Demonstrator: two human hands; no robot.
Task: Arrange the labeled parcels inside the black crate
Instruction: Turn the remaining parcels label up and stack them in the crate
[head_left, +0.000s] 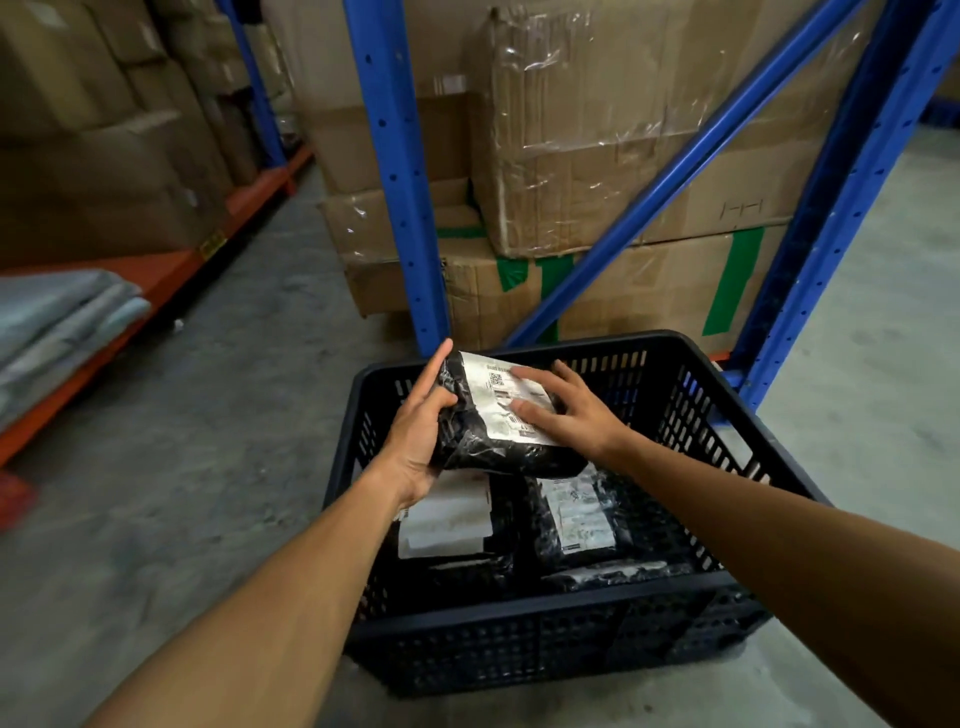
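A black slatted crate (545, 636) stands on the concrete floor in front of me. Over its open top I hold a black plastic parcel (485, 447) with a white shipping label. My left hand (418, 431) grips the parcel's left side from underneath. My right hand (563, 410) lies flat on the label with fingers spread. Inside the crate, below the held one, lie two more labeled black parcels: one at the left (449, 525), one at the right (579, 519). A further parcel edge (613, 571) shows near the crate's front wall.
Blue rack uprights (400, 171) and a diagonal brace (675, 171) rise just behind the crate, with taped cardboard boxes (597, 135) stacked behind them. At the left an orange shelf beam (156, 291) carries grey folded bags (62, 322) and more boxes. Bare concrete floor (218, 415) runs between.
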